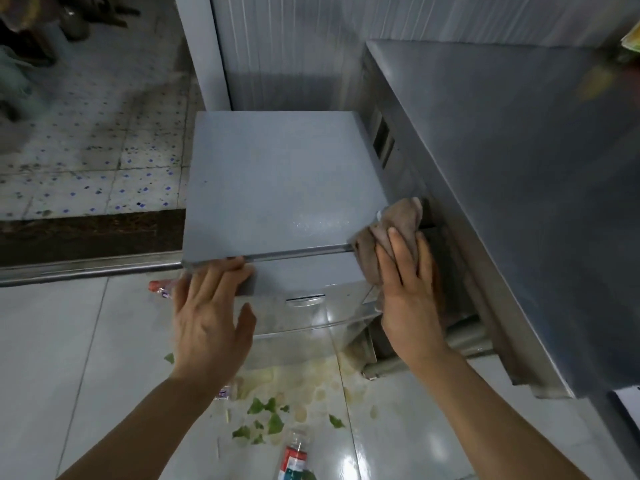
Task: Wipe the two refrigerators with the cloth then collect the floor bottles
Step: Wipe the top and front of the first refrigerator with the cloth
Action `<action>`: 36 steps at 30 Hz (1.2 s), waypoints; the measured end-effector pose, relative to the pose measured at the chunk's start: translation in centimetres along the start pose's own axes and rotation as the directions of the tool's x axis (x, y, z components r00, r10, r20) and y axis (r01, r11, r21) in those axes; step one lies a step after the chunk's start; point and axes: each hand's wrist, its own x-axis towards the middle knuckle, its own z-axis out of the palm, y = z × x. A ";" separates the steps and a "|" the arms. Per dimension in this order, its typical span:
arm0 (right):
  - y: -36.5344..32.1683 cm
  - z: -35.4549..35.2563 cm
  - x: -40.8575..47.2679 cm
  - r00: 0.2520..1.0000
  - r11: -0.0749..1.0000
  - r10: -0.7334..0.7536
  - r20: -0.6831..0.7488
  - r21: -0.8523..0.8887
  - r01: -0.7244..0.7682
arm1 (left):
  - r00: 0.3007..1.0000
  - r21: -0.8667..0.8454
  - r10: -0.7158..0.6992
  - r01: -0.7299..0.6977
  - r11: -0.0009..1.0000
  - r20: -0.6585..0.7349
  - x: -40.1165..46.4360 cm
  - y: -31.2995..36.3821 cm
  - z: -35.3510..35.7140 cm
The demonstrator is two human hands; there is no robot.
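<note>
Down at the small grey refrigerator (280, 181), and both hands are on it. The right hand (408, 289) presses flat on the brown cloth (391, 233), fingers together and extended, palm down; it isn't clear whether the thumb hooks any fabric. The cloth is bunched at the fridge top's front right corner, at about 3 o'clock from the middle of the lid, draped over the edge and touching the side of the taller refrigerator (519, 188) that stands just beside on the right.

The left hand (211, 313) is spread wide, fingertips (232, 263) resting on the front edge of the lid at about 7 o'clock, thumb splayed out over the fridge's front face, gripping nothing.

On the glossy tiled floor (69, 358) below: one clear bottle with a red label (294, 459) lies at 6 o'clock, between the forearms. Another bottle with a red cap (159, 287) peeks out at 9 o'clock of the left hand, partly hidden behind it. Green leaf scraps (266, 417) and a yellowish spill (311, 379) are scattered near the fridge's foot
</note>
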 end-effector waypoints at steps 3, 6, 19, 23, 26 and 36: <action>0.6 1.5 -0.1 0.995 1.000 -0.013 -0.100 0.021 0.015 | 0.997 0.033 0.070 -0.069 0.997 -0.030 -0.5 -0.7 0.8; 1.2 2.9 -0.4 0.987 0.998 -0.033 -0.158 -0.051 0.025 | 0.990 0.037 0.111 -0.108 0.993 -0.086 -0.8 -1.3 1.4; 1.7 11.1 -2.0 0.795 0.997 0.067 -0.603 0.018 -0.071 | 0.827 0.226 0.390 -0.322 0.919 -0.406 -0.8 -5.1 4.9; 3.8 13.7 -2.2 0.761 1.000 0.002 -0.649 -0.009 -0.010 | 0.782 0.145 0.307 -0.273 0.951 -0.543 -0.7 -9.0 5.4; 5.9 13.5 -1.2 0.682 0.997 -0.076 -0.727 -0.058 0.048 | 0.750 0.116 0.289 -0.276 0.954 -0.595 -0.9 -9.9 6.0; -6.4 17.1 1.3 0.443 0.956 -0.105 -0.890 0.032 0.293 | 0.707 0.016 0.305 -0.384 0.923 -0.638 -1.5 -9.4 6.4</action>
